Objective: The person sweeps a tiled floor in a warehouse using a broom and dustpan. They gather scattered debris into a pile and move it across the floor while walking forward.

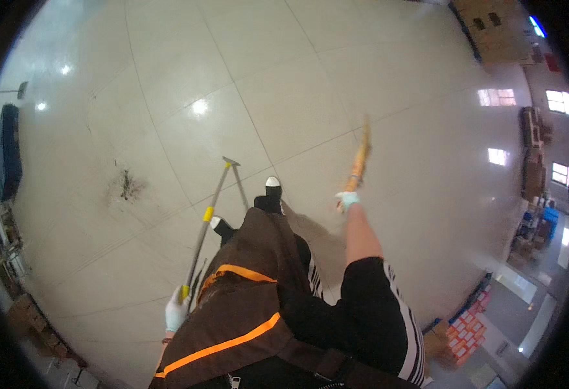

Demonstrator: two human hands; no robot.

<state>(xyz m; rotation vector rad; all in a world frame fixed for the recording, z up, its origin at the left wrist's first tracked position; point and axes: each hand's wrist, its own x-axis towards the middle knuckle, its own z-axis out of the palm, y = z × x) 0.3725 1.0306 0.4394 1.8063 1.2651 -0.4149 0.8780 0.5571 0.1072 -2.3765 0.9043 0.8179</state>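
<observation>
My left hand [176,309], in a white glove, grips the upper end of a grey pole tool [211,214] with yellow collars. Its small flat head, like a floor scraper's blade [231,161], is at the tiled floor ahead of my shoes [273,187]. Out to the right, my gloved right hand [347,200] is closed around a long, tapering yellow-brown thing [360,160]. Motion blurs it, so I cannot tell exactly what it is. A patch of dark dirt [125,185] lies on the floor to the left of the scraper head.
Glossy light tiles [313,92] spread around me. At the left rim is a dark blue covered stack [10,153], with cardboard boxes [36,321] lower down. Orange-and-white boxes [465,335] stand at the lower right. More cartons [493,34] are at the upper right.
</observation>
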